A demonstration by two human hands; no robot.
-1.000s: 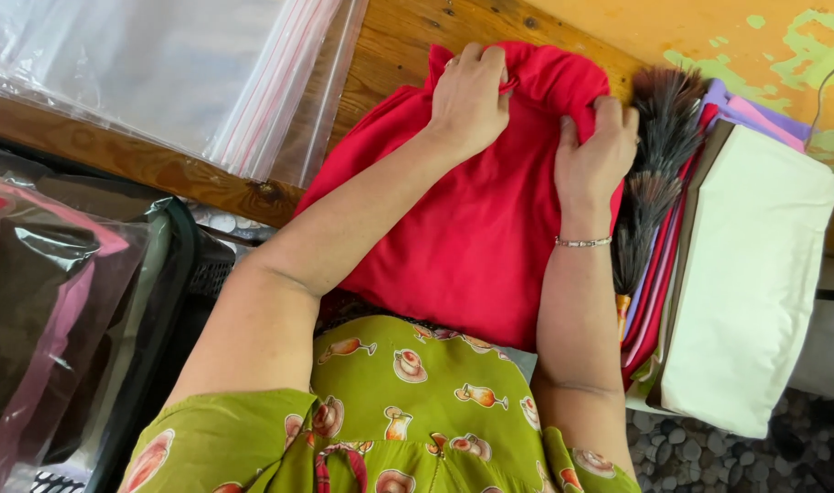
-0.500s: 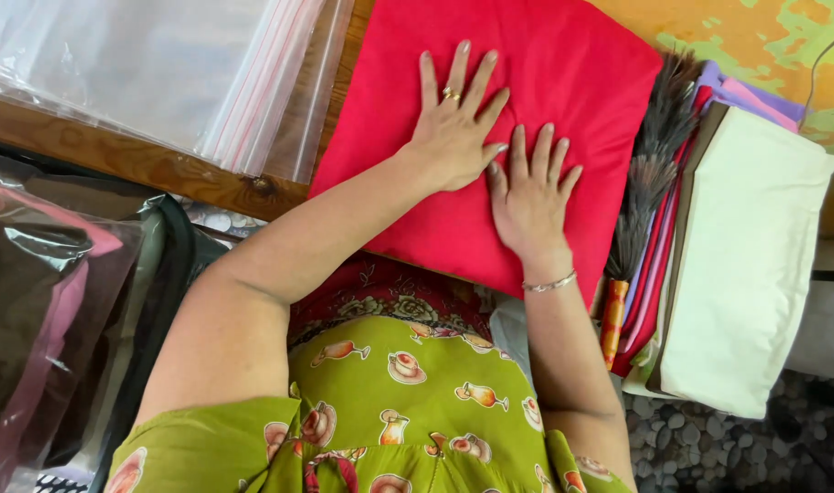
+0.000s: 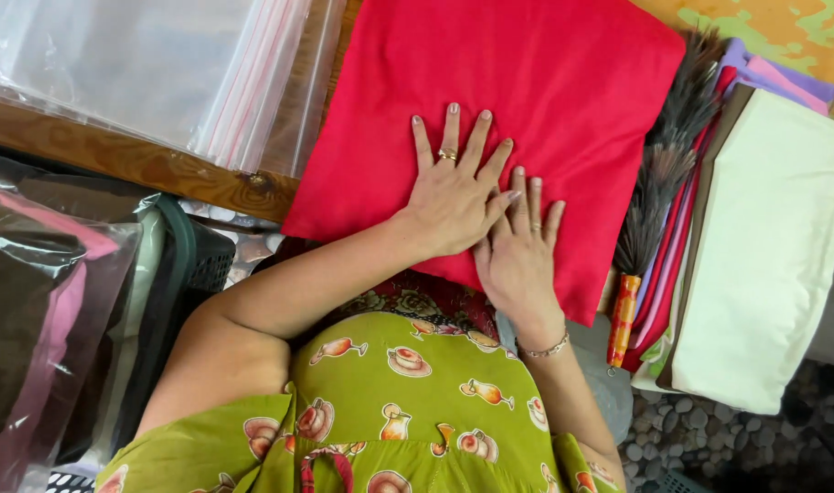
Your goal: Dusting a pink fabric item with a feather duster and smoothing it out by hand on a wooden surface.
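Red folded cloth (image 3: 536,110) lying flat on wooden table (image 3: 143,160) | left hand (image 3: 453,196) pressing it, fingers spread, gripping nothing | right hand (image 3: 519,256) flat beside, touching left | feather duster (image 3: 659,183) lying right of cloth

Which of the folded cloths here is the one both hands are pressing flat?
The red cloth spread on the wooden table, under the left hand and right hand. The cream cloth and the purple and pink ones lie stacked untouched at the right.
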